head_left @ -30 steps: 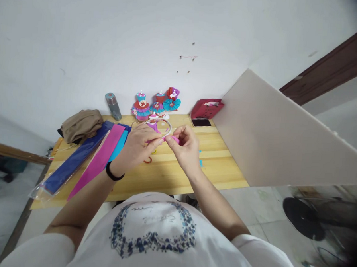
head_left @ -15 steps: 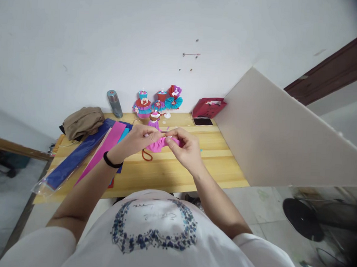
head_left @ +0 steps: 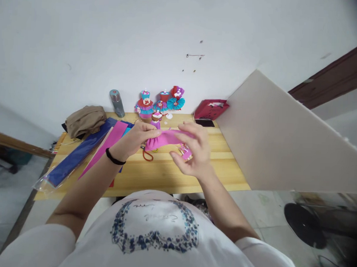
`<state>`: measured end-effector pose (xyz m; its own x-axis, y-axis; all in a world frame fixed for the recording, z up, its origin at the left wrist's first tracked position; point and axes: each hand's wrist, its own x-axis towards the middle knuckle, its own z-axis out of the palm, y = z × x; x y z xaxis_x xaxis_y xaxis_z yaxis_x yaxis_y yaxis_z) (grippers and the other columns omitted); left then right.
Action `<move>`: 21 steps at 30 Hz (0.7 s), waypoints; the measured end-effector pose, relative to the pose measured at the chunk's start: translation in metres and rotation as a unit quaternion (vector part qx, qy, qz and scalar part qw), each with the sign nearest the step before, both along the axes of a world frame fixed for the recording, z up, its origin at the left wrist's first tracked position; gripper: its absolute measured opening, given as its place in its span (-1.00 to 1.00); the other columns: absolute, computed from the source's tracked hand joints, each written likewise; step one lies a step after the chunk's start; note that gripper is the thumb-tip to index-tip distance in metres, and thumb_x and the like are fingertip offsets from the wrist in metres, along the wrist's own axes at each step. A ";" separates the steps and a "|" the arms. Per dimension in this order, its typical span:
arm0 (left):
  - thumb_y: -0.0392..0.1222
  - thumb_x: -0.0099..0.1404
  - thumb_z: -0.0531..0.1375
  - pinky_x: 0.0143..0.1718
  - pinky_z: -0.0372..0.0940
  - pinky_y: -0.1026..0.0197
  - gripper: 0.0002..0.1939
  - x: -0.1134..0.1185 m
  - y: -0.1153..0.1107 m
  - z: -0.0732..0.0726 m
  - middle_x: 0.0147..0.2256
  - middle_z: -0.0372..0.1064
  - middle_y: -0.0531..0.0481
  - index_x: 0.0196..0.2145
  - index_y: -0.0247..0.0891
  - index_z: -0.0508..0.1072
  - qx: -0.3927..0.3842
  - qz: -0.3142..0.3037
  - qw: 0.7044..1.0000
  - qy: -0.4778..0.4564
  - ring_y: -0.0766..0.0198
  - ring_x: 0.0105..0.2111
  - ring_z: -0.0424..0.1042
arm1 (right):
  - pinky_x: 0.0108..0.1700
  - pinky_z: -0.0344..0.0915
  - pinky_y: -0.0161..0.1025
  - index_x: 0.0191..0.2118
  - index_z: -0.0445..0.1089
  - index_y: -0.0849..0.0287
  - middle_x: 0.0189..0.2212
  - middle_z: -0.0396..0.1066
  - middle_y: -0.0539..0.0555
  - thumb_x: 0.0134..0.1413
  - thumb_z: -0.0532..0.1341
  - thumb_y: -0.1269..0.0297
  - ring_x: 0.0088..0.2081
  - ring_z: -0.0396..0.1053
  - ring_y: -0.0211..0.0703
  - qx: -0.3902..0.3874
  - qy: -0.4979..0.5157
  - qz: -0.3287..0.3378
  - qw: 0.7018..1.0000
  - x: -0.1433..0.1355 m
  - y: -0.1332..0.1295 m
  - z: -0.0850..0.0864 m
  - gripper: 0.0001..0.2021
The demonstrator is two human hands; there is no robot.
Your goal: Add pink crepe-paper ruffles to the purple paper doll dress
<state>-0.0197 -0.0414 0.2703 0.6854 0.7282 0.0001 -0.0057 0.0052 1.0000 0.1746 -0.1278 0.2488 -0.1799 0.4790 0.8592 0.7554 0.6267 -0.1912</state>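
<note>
My left hand pinches the gathered left end of a pink paper strip above the table. The strip stretches to the right, smooth toward its far end. My right hand is at that end with its fingers spread and slightly blurred, the strip passing behind the fingertips. Beneath the right hand lie small pink scraps. An orange-red cord loop rests on the table below the strip. Just behind my left hand stands a small dress form in purple and brown.
Decorated dress forms line the wall beside a grey flask. A red bag and a dark phone are at the back right. Brown cloth, pink sheets and a blue packet lie left. A white panel borders the right side.
My right hand has moved right and opened its fingers, which were pinched near my left hand. More of the pink strip shows, stretched between the hands. The view has shifted slightly.
</note>
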 end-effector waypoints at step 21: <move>-0.07 0.30 0.18 -0.50 0.05 0.30 -0.65 0.000 -0.009 0.010 -0.61 0.18 0.09 -0.57 -0.30 0.39 0.198 0.083 0.972 0.095 0.39 -0.55 0.15 | -0.10 0.38 0.01 -0.18 0.42 0.09 -0.35 0.50 0.04 0.12 0.21 0.41 -0.24 0.47 -0.06 0.077 0.041 0.054 0.995 -0.010 0.003 -0.009 -0.85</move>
